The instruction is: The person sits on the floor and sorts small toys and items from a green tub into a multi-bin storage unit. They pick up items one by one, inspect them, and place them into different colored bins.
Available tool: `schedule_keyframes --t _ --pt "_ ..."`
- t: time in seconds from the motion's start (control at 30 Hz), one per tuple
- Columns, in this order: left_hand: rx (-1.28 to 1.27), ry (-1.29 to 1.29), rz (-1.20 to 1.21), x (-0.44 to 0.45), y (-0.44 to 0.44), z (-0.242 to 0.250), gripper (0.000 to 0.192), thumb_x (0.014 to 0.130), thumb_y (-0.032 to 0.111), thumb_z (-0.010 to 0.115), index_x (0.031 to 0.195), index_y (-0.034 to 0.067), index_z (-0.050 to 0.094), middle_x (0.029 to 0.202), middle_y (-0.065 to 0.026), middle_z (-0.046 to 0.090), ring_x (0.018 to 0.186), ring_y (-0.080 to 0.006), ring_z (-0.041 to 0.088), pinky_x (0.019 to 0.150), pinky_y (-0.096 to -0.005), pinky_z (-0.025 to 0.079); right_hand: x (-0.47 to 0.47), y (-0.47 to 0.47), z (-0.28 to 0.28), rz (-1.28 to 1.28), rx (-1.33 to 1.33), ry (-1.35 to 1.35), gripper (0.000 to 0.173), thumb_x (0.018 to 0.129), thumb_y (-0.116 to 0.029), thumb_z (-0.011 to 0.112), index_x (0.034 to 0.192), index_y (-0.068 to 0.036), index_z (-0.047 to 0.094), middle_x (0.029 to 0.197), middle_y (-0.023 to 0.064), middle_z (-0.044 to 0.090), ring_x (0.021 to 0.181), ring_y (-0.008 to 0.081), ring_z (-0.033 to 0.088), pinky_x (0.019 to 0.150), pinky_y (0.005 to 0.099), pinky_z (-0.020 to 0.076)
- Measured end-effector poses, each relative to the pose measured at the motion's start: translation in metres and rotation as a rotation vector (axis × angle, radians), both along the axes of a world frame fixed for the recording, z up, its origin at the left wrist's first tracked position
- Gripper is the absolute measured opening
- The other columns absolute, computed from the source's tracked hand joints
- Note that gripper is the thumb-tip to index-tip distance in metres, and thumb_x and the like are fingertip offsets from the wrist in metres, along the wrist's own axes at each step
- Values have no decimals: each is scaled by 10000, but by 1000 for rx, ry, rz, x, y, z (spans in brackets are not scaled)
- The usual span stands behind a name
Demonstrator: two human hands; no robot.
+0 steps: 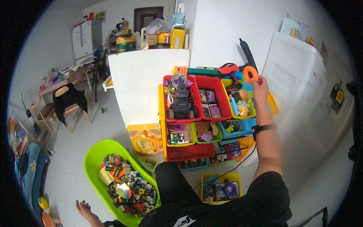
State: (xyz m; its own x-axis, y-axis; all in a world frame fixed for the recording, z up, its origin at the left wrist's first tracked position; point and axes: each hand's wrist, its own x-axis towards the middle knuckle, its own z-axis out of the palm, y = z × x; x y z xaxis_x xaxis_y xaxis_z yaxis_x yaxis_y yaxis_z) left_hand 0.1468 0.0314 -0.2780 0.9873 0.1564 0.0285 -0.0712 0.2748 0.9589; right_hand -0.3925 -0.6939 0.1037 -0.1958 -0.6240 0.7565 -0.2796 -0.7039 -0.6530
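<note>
My right hand (260, 87) holds an orange toy ring (255, 73) by its lower edge, above the right end of a toy storage rack. Just below the ring, a yellow bin (246, 116) holds colourful toys, and a red-and-black toy (228, 68) rests at its back. A black toy gun (248, 54) leans against the wall behind the ring. Low on the left is my left hand (84, 209), fingers apart and nothing in it. It hovers beside a lime-green tub (93, 153) filled with mixed building bricks (133, 184).
Red bins (226, 99) on the rack hold a dark toy vehicle (183, 103) and cards. A yellow bin (203, 187) stands on the floor near my legs. White drawers (292, 65) flank the rack's right. A patterned yellow box (145, 140) stands left of it. A black cable (227, 172) crosses.
</note>
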Motion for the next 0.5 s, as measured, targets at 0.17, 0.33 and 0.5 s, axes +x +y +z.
schedule_keyframes --t 0.17,0.33,0.5 --pt "54 22 -43 5 -6 -3 447 984 254 530 1410 129 478 960 -15 611 757 -99 487 686 -252 396 -23 -9 -6 -123 4 149 346 839 -182 757 1122 -14 652 1004 81 706 801 143 632 745 304 517" --pt "113 -17 -17 3 -9 -7 485 969 242 534 1430 108 460 961 -18 602 746 -97 483 664 -243 389 -28 -27 -18 -150 57 379 358 826 -168 754 1145 -37 657 1041 119 713 839 207 672 770 335 525" --pt "88 30 -23 4 -10 -6 466 967 250 543 1410 119 482 960 -15 601 746 -100 483 662 -247 389 -20 -40 -31 -277 -64 566 372 827 -181 744 1162 -44 657 1059 180 703 910 324 681 818 391 526"
